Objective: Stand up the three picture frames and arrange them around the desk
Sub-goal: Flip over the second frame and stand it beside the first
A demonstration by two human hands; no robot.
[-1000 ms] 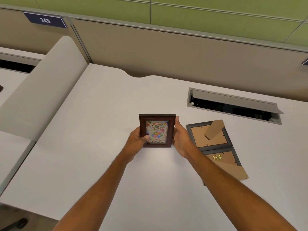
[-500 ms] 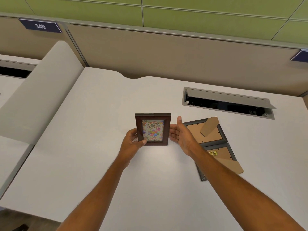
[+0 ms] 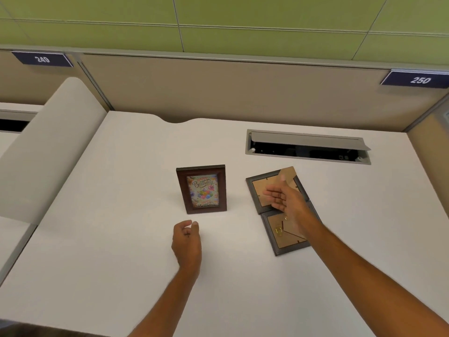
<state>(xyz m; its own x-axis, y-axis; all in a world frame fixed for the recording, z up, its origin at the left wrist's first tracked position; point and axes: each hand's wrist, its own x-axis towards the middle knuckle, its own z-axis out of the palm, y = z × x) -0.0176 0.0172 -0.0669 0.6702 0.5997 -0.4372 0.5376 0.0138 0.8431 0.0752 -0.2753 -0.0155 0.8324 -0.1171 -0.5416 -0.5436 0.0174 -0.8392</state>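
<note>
the dark brown wooden picture frame [image 3: 201,189] stands upright on the white desk [image 3: 121,239], near its middle, with nobody's fingers on it. the left hand [image 3: 187,242] hangs just in front of it, on the near side, apart from it. the right hand [image 3: 284,198] is off to the frame's right, over the two grey ones.

the brown frame faces this way and leans back a little. it holds a bright card with balloons and "happy birthday" in curly script. beside it, the farther grey picture frame [image 3: 260,188] lies face down, its tan board backing up and its cardboard prop flap [image 3: 288,173] lifted at the far corner. the nearer grey picture frame [image 3: 283,242] lies face down too, touching the first one edge to edge, with a small gold hanger clip [image 3: 279,231] on its back.

the left hand is loosely curled, thumb near the forefinger, and holds nothing. the right hand is spread loosely, fingers nearly straight and pointing left, above the backing of the farther grey frame (whether it touches the board i cannot tell). its forearm crosses the nearer grey frame.

behind all this, a long cable slot with a grey flap [image 3: 307,147] is set into the desk.
</note>
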